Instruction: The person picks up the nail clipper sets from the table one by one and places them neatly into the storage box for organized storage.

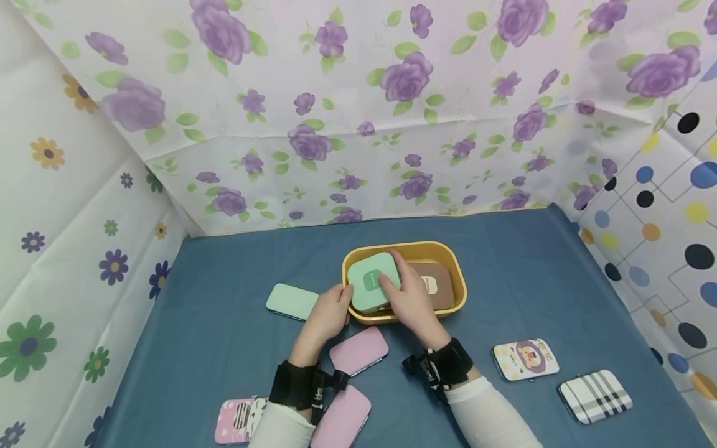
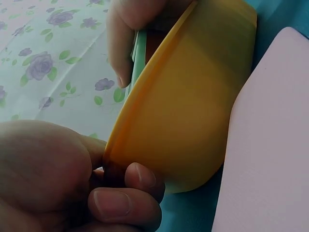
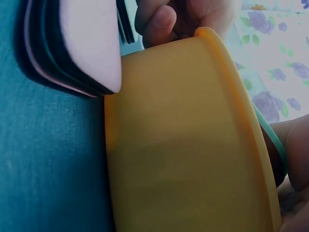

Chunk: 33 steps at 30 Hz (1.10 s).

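A yellow plastic basket [image 1: 460, 283] stands on the blue cloth in the head view. My right hand [image 1: 413, 302] grips a mint-green rounded-square case [image 1: 363, 297], thumb on its top, at the basket's left half. That case sits a little tilted over the left side. Beside it in the basket lies a brown case [image 1: 444, 291] with a pale label, partly behind my right hand. My left hand [image 1: 329, 311] pinches the basket's left rim; in the left wrist view its fingers [image 2: 113, 203] curl beneath the yellow wall [image 2: 188, 111].
A flat mint case [image 1: 291, 300] lies left of the basket. Two pink cases [image 1: 360, 350] [image 1: 343, 417] lie in front, and a pink patterned case [image 1: 232, 421] at front left. On the right are a cartoon case [image 1: 525, 359] and a plaid case [image 1: 596, 396]. Floral sheets [image 1: 313, 186] wall the table.
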### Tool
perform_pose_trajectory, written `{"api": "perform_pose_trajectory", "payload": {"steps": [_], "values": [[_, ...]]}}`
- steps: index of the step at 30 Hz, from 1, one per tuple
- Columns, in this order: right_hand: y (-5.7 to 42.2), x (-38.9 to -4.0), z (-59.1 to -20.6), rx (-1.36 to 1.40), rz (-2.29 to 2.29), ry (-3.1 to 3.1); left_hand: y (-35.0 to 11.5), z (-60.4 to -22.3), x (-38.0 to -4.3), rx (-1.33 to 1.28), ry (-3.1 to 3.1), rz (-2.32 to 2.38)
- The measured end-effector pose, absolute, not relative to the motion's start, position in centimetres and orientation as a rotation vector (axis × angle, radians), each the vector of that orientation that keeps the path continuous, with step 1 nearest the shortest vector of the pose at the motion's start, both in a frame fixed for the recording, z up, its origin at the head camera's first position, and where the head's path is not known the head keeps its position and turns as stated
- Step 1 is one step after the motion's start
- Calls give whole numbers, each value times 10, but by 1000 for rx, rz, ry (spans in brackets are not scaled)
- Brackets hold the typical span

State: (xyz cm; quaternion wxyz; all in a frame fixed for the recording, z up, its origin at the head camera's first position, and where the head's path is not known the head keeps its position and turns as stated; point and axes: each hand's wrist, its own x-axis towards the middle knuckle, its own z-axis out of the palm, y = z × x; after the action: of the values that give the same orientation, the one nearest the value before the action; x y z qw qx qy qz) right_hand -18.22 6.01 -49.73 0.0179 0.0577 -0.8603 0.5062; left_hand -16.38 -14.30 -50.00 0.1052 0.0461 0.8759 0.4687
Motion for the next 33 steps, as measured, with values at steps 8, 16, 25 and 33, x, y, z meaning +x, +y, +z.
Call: {"api": "perform_pose_trajectory", "payload": {"steps": [8,16,25,33], "values": [[54,-179,-498,166,1378,-2742,-142,-496,-163,90,2590,1381],[51,-179,-503,128,1178,-2798,-142,-495,-163,83,2577,1403],[50,-178,-502,115,1094,-2813,-142,-497,-165,77,2580,1397],[49,-176,-501,128,1033,-2842,-141,-498,-164,89,2593,1396]]}}
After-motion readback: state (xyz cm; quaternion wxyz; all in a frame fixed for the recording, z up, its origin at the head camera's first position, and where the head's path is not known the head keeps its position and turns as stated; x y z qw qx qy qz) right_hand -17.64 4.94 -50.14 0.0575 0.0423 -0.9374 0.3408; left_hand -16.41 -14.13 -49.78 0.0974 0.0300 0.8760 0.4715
